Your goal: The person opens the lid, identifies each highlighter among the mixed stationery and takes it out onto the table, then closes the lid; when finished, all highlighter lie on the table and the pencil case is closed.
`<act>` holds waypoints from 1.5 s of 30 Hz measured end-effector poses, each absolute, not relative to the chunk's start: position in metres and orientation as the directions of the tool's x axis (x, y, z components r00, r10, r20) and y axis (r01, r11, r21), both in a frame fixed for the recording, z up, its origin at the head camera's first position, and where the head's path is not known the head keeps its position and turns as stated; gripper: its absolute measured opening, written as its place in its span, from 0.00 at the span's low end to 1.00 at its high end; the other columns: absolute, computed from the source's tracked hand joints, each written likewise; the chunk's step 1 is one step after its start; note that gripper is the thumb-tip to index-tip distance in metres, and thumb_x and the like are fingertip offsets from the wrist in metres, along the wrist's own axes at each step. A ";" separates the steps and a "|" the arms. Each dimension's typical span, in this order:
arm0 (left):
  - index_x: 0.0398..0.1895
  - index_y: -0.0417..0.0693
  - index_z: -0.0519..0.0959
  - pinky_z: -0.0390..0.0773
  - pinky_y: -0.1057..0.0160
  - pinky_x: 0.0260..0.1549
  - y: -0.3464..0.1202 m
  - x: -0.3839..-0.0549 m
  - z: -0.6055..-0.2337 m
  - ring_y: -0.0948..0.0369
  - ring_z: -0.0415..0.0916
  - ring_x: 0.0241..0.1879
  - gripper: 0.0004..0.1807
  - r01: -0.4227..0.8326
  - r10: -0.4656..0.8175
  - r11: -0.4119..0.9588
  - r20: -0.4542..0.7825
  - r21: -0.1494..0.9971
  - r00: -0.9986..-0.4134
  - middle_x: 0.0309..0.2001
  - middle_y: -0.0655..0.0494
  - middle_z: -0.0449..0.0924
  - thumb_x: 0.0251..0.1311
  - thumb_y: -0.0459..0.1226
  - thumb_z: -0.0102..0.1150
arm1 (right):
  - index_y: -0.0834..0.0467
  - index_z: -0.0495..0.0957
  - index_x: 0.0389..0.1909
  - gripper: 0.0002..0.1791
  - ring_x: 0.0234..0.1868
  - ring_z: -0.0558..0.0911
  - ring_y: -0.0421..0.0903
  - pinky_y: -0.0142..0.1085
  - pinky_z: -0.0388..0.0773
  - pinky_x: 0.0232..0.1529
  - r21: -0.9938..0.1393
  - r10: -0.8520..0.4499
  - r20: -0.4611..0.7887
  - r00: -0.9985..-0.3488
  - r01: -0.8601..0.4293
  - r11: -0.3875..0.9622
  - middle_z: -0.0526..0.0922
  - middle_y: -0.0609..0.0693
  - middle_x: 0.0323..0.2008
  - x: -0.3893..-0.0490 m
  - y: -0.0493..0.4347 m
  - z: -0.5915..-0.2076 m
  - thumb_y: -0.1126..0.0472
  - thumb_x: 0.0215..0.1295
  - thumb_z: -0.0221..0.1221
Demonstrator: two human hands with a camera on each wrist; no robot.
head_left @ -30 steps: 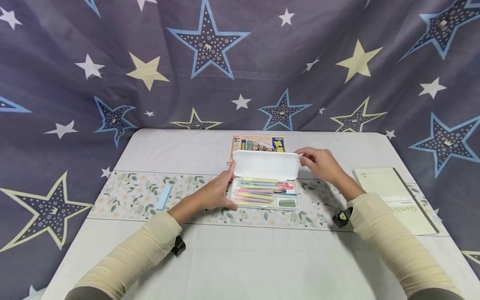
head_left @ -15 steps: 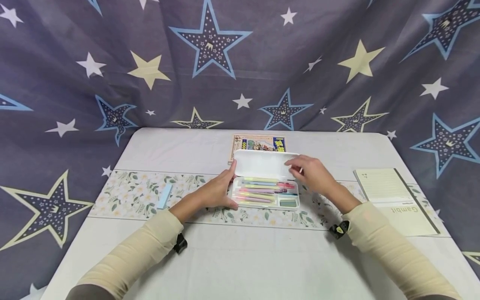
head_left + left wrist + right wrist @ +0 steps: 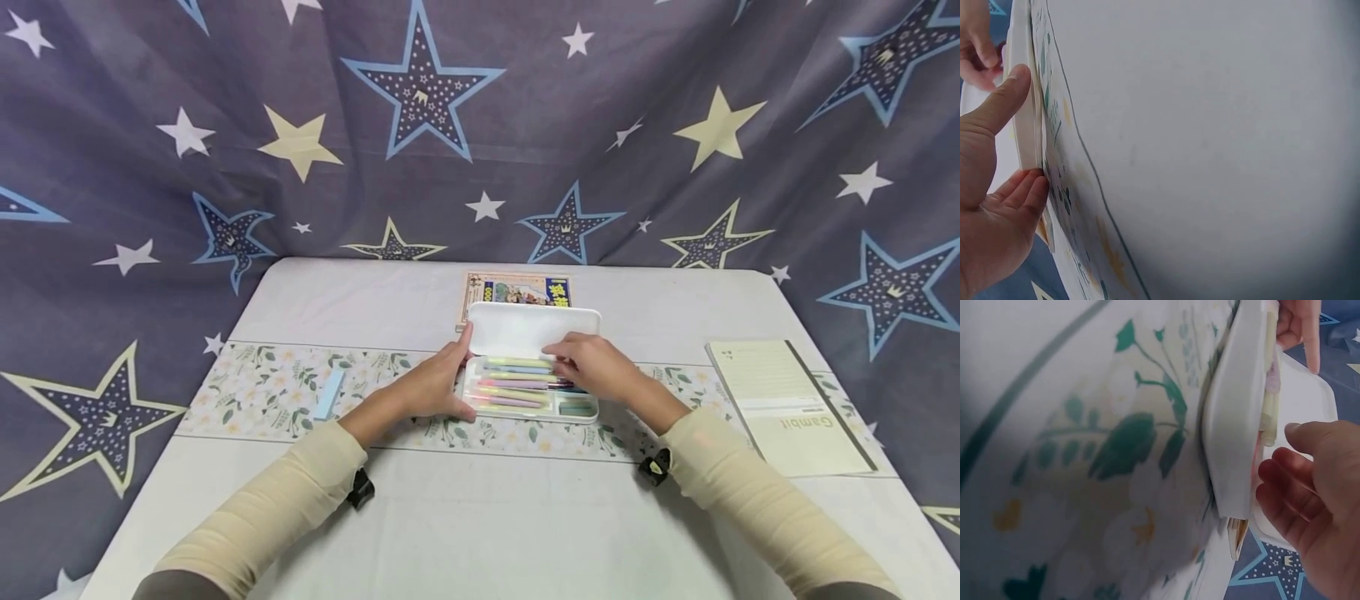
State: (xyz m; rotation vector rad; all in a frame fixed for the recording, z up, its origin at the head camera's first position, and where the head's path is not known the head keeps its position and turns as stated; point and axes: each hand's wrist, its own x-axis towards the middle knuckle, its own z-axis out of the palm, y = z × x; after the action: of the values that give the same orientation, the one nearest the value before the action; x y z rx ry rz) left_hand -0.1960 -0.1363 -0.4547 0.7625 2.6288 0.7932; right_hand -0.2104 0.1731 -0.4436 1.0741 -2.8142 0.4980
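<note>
A white pencil case (image 3: 517, 329) lies with its lid raised, in the middle of the head view. Several pastel pens (image 3: 513, 387) fill its tray, and a green block (image 3: 576, 409) sits in the front right compartment. My left hand (image 3: 429, 385) grips the case's left end, thumb at the front; in the left wrist view its fingers touch the case's side (image 3: 1025, 134). Over the right end of the pens hovers my right hand (image 3: 596, 367). The right wrist view shows its thumb and bent fingers (image 3: 1288, 487) apart beside the pens, nothing between them.
Behind the lid lies a printed booklet (image 3: 517, 287), partly hidden. A light blue strip (image 3: 328, 393) is on the floral runner (image 3: 251, 392) to the left. The cream "Gambit" notebook (image 3: 791, 408) rests at the right. A star-patterned curtain (image 3: 480, 125) hangs behind the table.
My right hand has left the lid's right edge and come left and down over the pens. The left hand keeps its grip on the case, and the lid stays raised.
</note>
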 end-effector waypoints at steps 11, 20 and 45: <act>0.81 0.55 0.19 0.66 0.52 0.72 -0.135 -0.196 -0.456 0.55 0.70 0.66 0.85 0.381 0.548 0.715 -0.131 0.587 -0.826 0.64 0.52 0.69 0.39 0.52 0.84 | 0.58 0.88 0.50 0.12 0.33 0.81 0.42 0.35 0.79 0.33 -0.241 -0.643 0.189 -0.742 -0.670 0.702 0.86 0.52 0.37 -0.212 0.170 -0.450 0.64 0.68 0.65; 0.81 0.54 0.20 0.68 0.53 0.71 -0.136 -0.197 -0.458 0.57 0.72 0.61 0.85 0.388 0.557 0.703 -0.120 0.596 -0.822 0.62 0.53 0.70 0.38 0.51 0.85 | 0.58 0.89 0.48 0.11 0.34 0.82 0.43 0.36 0.80 0.35 -0.231 -0.657 0.192 -0.729 -0.685 0.692 0.85 0.51 0.37 -0.212 0.169 -0.450 0.65 0.67 0.66; 0.80 0.56 0.19 0.68 0.53 0.71 -0.138 -0.197 -0.459 0.57 0.71 0.62 0.85 0.396 0.559 0.701 -0.114 0.593 -0.821 0.62 0.53 0.69 0.39 0.53 0.84 | 0.57 0.90 0.45 0.10 0.27 0.77 0.38 0.34 0.75 0.30 -0.219 -0.627 0.327 -0.707 -0.702 0.678 0.86 0.50 0.36 -0.205 0.208 -0.442 0.66 0.64 0.67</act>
State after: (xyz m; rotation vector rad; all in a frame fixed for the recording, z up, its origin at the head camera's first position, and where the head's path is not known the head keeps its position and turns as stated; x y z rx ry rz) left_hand -0.1975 -0.1379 -0.4585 0.7556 2.6259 0.8182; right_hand -0.2052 0.2083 -0.4421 1.0719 -2.6663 0.4875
